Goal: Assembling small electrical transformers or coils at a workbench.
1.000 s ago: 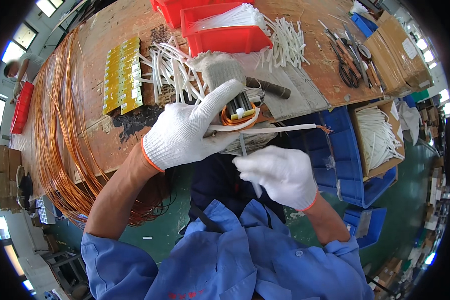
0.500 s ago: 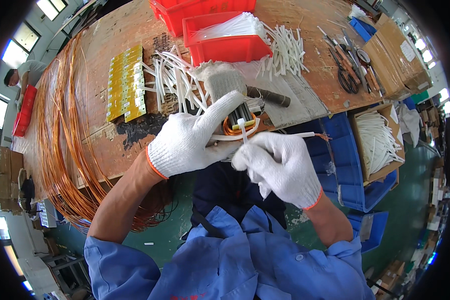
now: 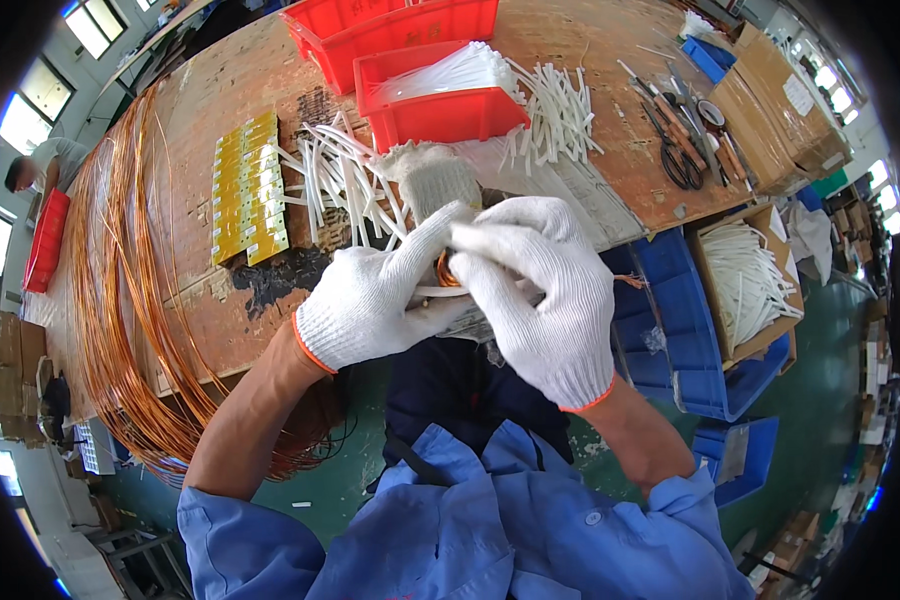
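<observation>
Both my hands wear white knitted gloves and meet at the table's front edge. Between thumb and fingers, my left hand [image 3: 365, 295] grips a small copper wire coil [image 3: 444, 268], mostly covered by the gloves. A white sleeve [image 3: 438, 292] runs out from the coil under the left fingers. My right hand [image 3: 545, 300] is closed over the coil's front, fingertips against the left thumb; whatever it pinches is hidden. Past it, a frayed copper wire end [image 3: 630, 281] sticks out to the right. Just behind the hands stands a cloth-wrapped block [image 3: 435, 180].
Red bins [image 3: 450, 118], the nearer with white cable ties, stand behind. White sleeves [image 3: 335, 175] and yellow-taped pieces [image 3: 250, 190] lie left of centre, copper wire loops [image 3: 120, 290] farther left. Scissors [image 3: 682, 165] and tools lie right. A blue crate [image 3: 670, 345] bears a carton [image 3: 760, 340].
My right hand has moved up and left onto the coil, hiding the coil's core and the white cable tie that showed before. My left hand keeps its grip. The view has shifted slightly.
</observation>
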Demonstrator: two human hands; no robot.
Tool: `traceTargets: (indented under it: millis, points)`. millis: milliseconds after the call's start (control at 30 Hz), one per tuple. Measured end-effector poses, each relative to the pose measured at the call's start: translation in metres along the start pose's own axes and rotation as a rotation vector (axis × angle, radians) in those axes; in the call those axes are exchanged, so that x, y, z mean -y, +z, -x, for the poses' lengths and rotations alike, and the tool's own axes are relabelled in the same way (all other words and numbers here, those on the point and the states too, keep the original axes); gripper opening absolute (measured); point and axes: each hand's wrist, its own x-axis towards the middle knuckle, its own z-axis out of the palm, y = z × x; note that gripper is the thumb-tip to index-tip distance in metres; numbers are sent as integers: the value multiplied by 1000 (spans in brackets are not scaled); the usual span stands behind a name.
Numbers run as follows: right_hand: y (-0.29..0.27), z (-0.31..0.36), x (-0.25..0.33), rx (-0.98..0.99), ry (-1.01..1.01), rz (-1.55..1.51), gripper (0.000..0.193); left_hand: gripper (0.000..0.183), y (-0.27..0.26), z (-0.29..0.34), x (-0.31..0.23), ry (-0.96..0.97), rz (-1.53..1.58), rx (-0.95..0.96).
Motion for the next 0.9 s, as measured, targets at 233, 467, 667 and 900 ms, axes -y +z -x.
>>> traceTargets:
  millis: [233,467,667,900]
  points:
    - [-3,85,26,95,67,-135,13,91,-12,-5,-16,-108,-60,152]
    - [7,6,28,-75,298,-584,11,88,-12,-4,-9,-54,-78,105]
    - [-2,29,33,20,598,-880,24,82,-14,-9,-13,-71,-125,97]
    - [-9,178,11,75,1258,-633,15,89,-17,-9,-16,-62,-202,143]
